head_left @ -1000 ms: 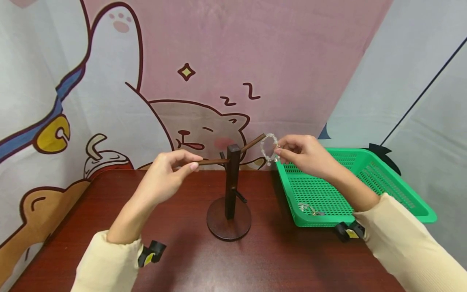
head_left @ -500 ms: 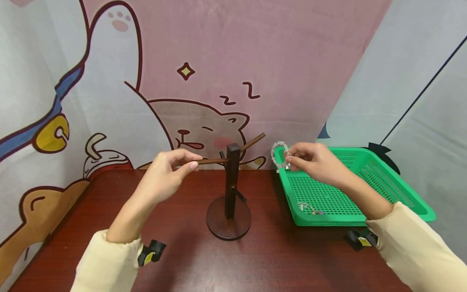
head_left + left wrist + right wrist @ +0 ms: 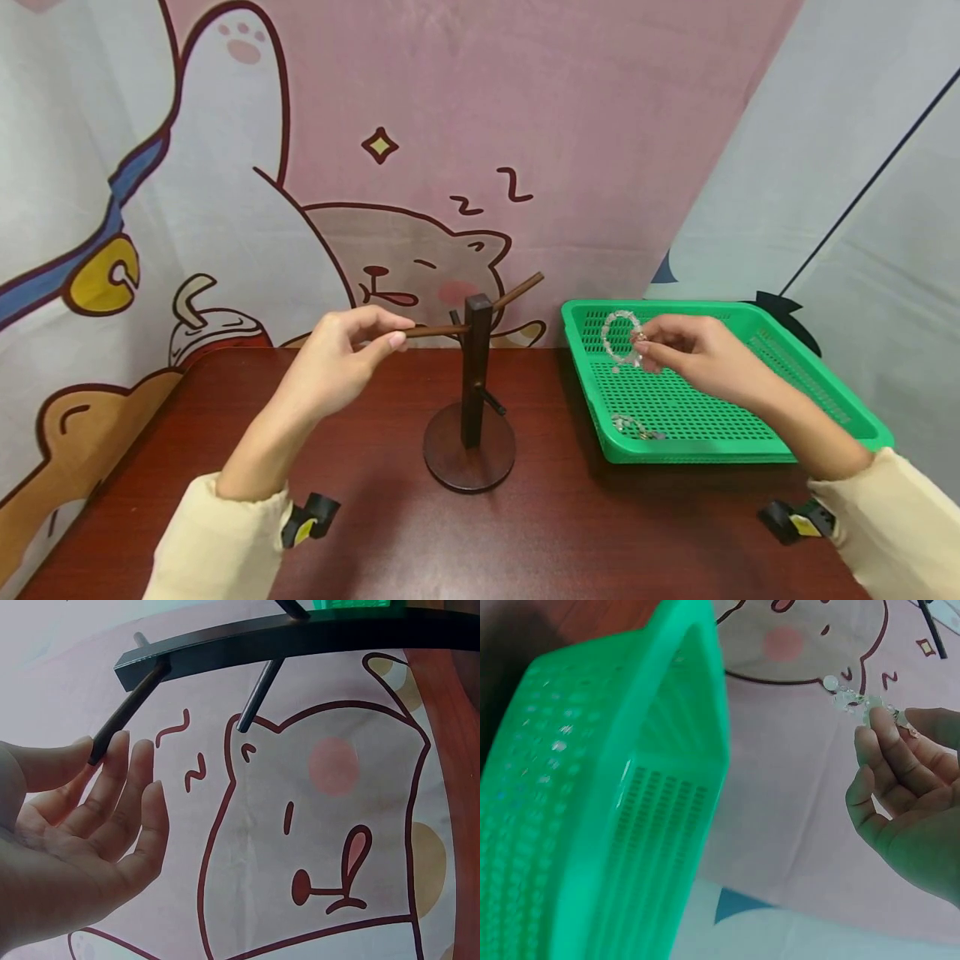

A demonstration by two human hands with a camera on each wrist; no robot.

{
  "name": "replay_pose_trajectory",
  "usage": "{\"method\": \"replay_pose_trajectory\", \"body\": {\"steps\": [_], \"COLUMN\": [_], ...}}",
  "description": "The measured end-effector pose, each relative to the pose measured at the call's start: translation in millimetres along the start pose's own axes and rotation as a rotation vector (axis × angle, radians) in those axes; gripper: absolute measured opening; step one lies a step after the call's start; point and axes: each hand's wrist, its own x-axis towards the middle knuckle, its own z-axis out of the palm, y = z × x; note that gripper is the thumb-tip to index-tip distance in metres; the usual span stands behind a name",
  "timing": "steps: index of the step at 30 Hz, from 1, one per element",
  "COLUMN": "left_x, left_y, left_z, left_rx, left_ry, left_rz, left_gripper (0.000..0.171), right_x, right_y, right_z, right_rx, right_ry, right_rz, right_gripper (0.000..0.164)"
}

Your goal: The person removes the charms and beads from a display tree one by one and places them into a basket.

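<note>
A dark wooden stand (image 3: pixel 474 375) with several peg arms and a round base rises from the table. My left hand (image 3: pixel 345 358) pinches the end of its left upper peg (image 3: pixel 438 331) between thumb and fingers; the left wrist view shows that grip on the peg tip (image 3: pixel 112 731). To the right, my right hand (image 3: pixel 693 354) pinches a clear beaded bracelet (image 3: pixel 606 337) by one side, and its loop hangs over the green basket (image 3: pixel 592 408). From the right wrist, the bracelet (image 3: pixel 847 697) appears edge-on at the fingertips.
More beaded jewellery (image 3: pixel 637 427) lies on the basket floor near its front left corner. The reddish-brown table (image 3: pixel 375 517) carries the stand and basket. Behind hangs a cartoon-printed cloth (image 3: pixel 600 125).
My right hand has moved right and down with the bracelet, away from the stand's right upper peg to over the basket. My left hand stays on the left peg.
</note>
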Motion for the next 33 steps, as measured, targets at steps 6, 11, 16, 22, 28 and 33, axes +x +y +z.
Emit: {"method": "replay_pose_trajectory", "body": {"steps": [6, 11, 16, 22, 28, 33], "left_x": [0.1, -0.6, -1.0, -0.9, -1.1, -1.1], "left_y": [-0.1, 0.4, 0.7, 0.8, 0.9, 0.0], "left_z": [0.7, 0.6, 0.3, 0.4, 0.7, 1.2], "left_rx": [0.001, 0.002, -0.001, 0.002, 0.0, 0.001], "left_ry": [0.004, 0.001, 0.0, 0.002, 0.006, 0.013], "left_rz": [0.003, -0.004, -0.013, -0.007, -0.01, -0.007], "left_gripper": [0.015, 0.015, 0.015, 0.015, 0.015, 0.015], "right_x": [-19, -34, -48, -60, -68, -70], "right_y": [17, 33, 50, 68, 78, 79], "right_z": [-8, -12, -11, -4, 5, 8], "right_rx": [-0.019, -0.036, -0.028, -0.021, 0.009, 0.03], "right_ry": [-0.009, -0.019, -0.029, -0.04, -0.06, -0.08], "right_rz": [0.024, 0.021, 0.046, 0.083, 0.109, 0.159], "right_gripper": [0.009, 0.008, 0.009, 0.011, 0.012, 0.013]}}
